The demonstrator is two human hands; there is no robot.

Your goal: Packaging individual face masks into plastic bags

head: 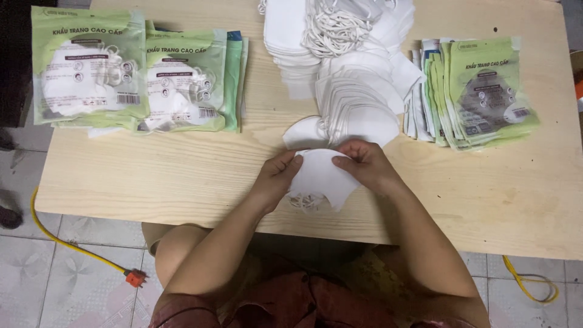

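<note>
1. We are holding a white face mask (pixel 320 176) with both hands, just above the near part of the pale wooden worktop (pixel 200 176), roughly centre of the view.
2. Our left hand (pixel 276 177) is pinching the mask's left edge; its fingers (pixel 291 163) are clenching on the fabric near the top corner.
3. Our right hand (pixel 364 164) is gripping the mask's upper right edge, fingers (pixel 341 161) curling down onto it, thumb hiding under the fabric.
4. The mask's white ear loops (pixel 303 202) are hanging bunched at its lower left, near the worktop's front edge.
5. Just beyond the hands a fanned heap of loose white masks (pixel 355 100) is lying on the worktop, running up to the far edge, with a tangle of white loops (pixel 331 27) sitting on top.
6. 1 single white mask (pixel 305 132) is sticking out at the heap's near left side, just beside the held mask.
7. On the right a fanned stack of green packets (pixel 480 91) is lying, the top one showing a dark mask inside.
8. On the left 2 overlapping piles of green packets with white masks (pixel 130 76) are lying, well apart from the hands.
9. Below the worktop a yellow cable with an orange plug (pixel 135 278) is lying on the tiled floor (pixel 73 291).
</note>
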